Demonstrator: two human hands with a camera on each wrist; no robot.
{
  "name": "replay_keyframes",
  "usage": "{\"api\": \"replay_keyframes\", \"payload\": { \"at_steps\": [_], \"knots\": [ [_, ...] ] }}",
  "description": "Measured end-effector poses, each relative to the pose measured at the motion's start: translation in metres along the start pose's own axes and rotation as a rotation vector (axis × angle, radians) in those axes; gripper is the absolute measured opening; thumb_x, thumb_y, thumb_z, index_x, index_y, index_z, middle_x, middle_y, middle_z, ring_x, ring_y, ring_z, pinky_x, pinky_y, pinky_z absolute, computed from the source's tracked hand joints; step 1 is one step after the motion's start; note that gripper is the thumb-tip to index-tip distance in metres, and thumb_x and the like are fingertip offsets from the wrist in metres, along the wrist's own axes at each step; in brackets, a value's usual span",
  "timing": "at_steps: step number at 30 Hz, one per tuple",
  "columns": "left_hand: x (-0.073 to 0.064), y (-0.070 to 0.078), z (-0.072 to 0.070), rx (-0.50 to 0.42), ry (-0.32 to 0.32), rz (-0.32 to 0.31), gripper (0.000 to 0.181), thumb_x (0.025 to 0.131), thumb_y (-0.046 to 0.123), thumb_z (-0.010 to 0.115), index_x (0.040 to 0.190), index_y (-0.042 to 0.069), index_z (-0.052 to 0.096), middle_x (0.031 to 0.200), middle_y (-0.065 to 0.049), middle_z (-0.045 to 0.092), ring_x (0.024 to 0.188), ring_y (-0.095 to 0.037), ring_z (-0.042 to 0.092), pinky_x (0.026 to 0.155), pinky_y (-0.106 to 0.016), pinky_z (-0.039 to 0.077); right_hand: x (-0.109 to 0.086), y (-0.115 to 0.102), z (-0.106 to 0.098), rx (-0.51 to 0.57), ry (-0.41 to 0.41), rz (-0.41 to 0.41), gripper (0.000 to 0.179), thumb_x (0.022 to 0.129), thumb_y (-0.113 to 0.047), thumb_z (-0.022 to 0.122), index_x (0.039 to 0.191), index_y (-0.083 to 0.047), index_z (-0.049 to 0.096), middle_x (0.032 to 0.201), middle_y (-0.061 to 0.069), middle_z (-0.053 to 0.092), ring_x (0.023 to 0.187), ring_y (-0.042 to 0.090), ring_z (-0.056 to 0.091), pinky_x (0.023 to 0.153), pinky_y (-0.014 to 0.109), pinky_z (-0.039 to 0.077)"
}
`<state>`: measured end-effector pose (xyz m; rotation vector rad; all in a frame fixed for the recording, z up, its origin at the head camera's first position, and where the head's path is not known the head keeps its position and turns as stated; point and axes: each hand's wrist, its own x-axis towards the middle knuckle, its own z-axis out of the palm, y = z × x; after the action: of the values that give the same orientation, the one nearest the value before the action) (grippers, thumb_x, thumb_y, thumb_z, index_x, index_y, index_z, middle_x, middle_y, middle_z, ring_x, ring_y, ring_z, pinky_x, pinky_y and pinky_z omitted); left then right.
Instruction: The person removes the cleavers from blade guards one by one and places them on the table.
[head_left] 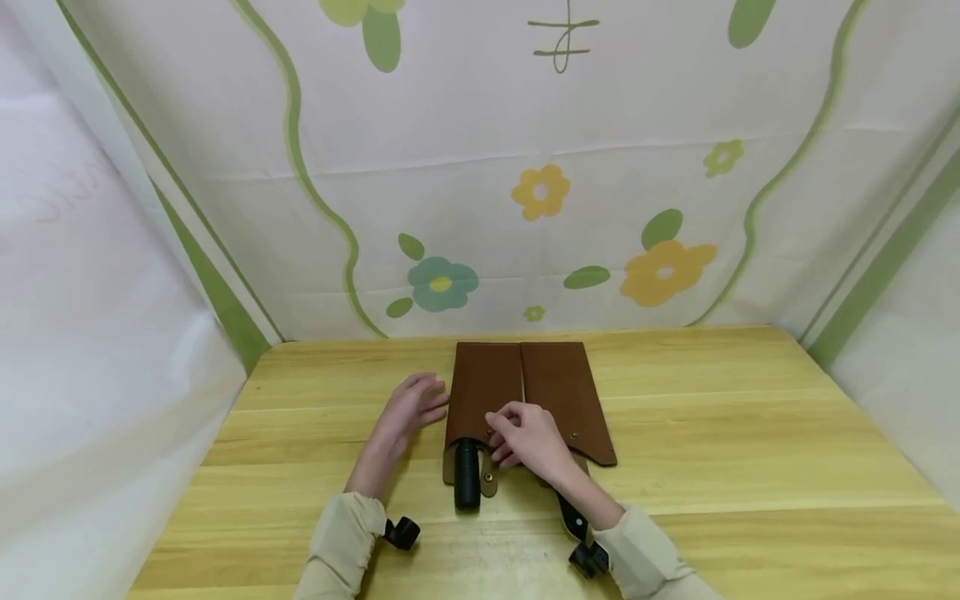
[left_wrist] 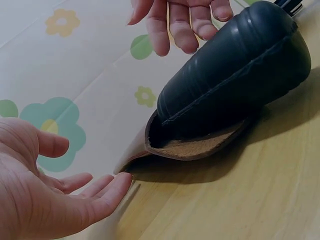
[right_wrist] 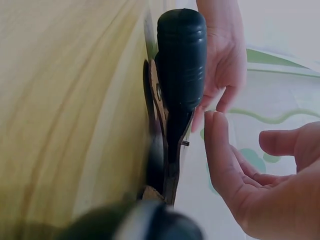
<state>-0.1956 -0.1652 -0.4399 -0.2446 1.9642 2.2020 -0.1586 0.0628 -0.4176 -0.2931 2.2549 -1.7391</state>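
Two brown leather sheaths lie side by side on the table, the left sheath [head_left: 486, 383] and the right sheath [head_left: 557, 387]. From the near end of the left one sticks a ribbed black handle [head_left: 467, 477]; the blade is hidden inside. Beside that handle a strap with a snap [head_left: 489, 480] hangs loose. A second black handle [head_left: 572, 515], flatter and riveted, comes out of the right sheath, partly behind the right forearm. My left hand [head_left: 411, 410] is at the left sheath's outer edge, fingers extended, holding nothing. Above the sheaths' near ends hovers my right hand [head_left: 531, 437], thumb and fingers apart, empty.
The wooden table [head_left: 712, 433] extends to both sides of the sheaths. A white cloth [head_left: 480, 108] printed with flowers hangs behind it, with more cloth at left and right. Black wrist mounts [head_left: 402, 533] sit at both sleeves.
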Motion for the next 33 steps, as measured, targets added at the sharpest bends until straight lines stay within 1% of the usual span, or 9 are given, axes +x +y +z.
{"api": "replay_keyframes", "payload": {
  "at_steps": [3, 8, 12, 16, 21, 25, 33],
  "knots": [
    [0.0001, 0.0004, 0.0005, 0.006, 0.014, -0.007, 0.055, 0.111, 0.022, 0.046, 0.153, -0.010, 0.033, 0.151, -0.033, 0.044, 0.137, -0.046, 0.049, 0.107, -0.049, 0.048, 0.0006, 0.0015, 0.0019, -0.016, -0.030, -0.001, 0.033, 0.105, -0.025, 0.064, 0.108, 0.008, 0.069, 0.085, 0.019, 0.072, 0.068, 0.029, 0.072, 0.060, 0.043, 0.061],
    [0.0010, 0.0012, 0.0020, 0.007, 0.010, -0.009, 0.056, 0.111, 0.024, 0.047, 0.153, -0.010, 0.033, 0.151, -0.032, 0.044, 0.137, -0.046, 0.048, 0.108, -0.050, 0.046, 0.0003, 0.0027, 0.0021, -0.048, -0.060, 0.008, 0.033, 0.104, -0.026, 0.064, 0.106, 0.006, 0.070, 0.083, 0.016, 0.072, 0.069, 0.025, 0.071, 0.061, 0.041, 0.061],
    [0.0007, 0.0013, 0.0027, 0.005, 0.009, -0.011, 0.055, 0.111, 0.022, 0.047, 0.152, -0.011, 0.033, 0.151, -0.033, 0.043, 0.138, -0.047, 0.047, 0.109, -0.050, 0.046, -0.0009, 0.0043, 0.0024, -0.070, -0.087, 0.014, 0.033, 0.104, -0.028, 0.064, 0.105, 0.004, 0.071, 0.084, 0.015, 0.072, 0.069, 0.022, 0.071, 0.062, 0.041, 0.062],
    [-0.0005, 0.0005, 0.0023, 0.005, 0.003, -0.016, 0.054, 0.111, 0.022, 0.045, 0.152, -0.012, 0.034, 0.152, -0.033, 0.042, 0.138, -0.047, 0.047, 0.108, -0.051, 0.046, -0.0025, 0.0054, 0.0032, -0.087, -0.108, 0.008, 0.032, 0.105, -0.028, 0.064, 0.103, 0.004, 0.072, 0.083, 0.014, 0.071, 0.070, 0.022, 0.071, 0.063, 0.041, 0.061],
    [-0.0019, -0.0023, 0.0008, 0.020, -0.013, -0.020, 0.051, 0.112, 0.020, 0.043, 0.152, -0.011, 0.035, 0.153, -0.033, 0.042, 0.139, -0.047, 0.046, 0.109, -0.052, 0.045, -0.0038, 0.0069, 0.0046, -0.102, -0.166, 0.001, 0.032, 0.105, -0.028, 0.064, 0.103, 0.003, 0.073, 0.083, 0.013, 0.070, 0.069, 0.023, 0.071, 0.062, 0.040, 0.061],
    [-0.0017, -0.0031, 0.0007, 0.038, -0.016, -0.017, 0.050, 0.112, 0.019, 0.043, 0.152, -0.011, 0.036, 0.151, -0.033, 0.044, 0.139, -0.047, 0.046, 0.108, -0.052, 0.046, -0.0037, 0.0080, 0.0068, -0.098, -0.194, 0.002, 0.030, 0.105, -0.026, 0.064, 0.103, 0.003, 0.073, 0.081, 0.013, 0.070, 0.066, 0.023, 0.072, 0.060, 0.039, 0.061],
    [0.0009, -0.0046, 0.0030, 0.046, -0.003, -0.033, 0.050, 0.110, 0.018, 0.048, 0.150, -0.010, 0.039, 0.148, -0.032, 0.048, 0.137, -0.046, 0.048, 0.107, -0.052, 0.047, -0.0052, 0.0073, 0.0092, -0.077, -0.208, 0.027, 0.027, 0.104, -0.023, 0.064, 0.101, 0.003, 0.072, 0.080, 0.014, 0.070, 0.065, 0.025, 0.072, 0.059, 0.038, 0.061]
  ]
}}
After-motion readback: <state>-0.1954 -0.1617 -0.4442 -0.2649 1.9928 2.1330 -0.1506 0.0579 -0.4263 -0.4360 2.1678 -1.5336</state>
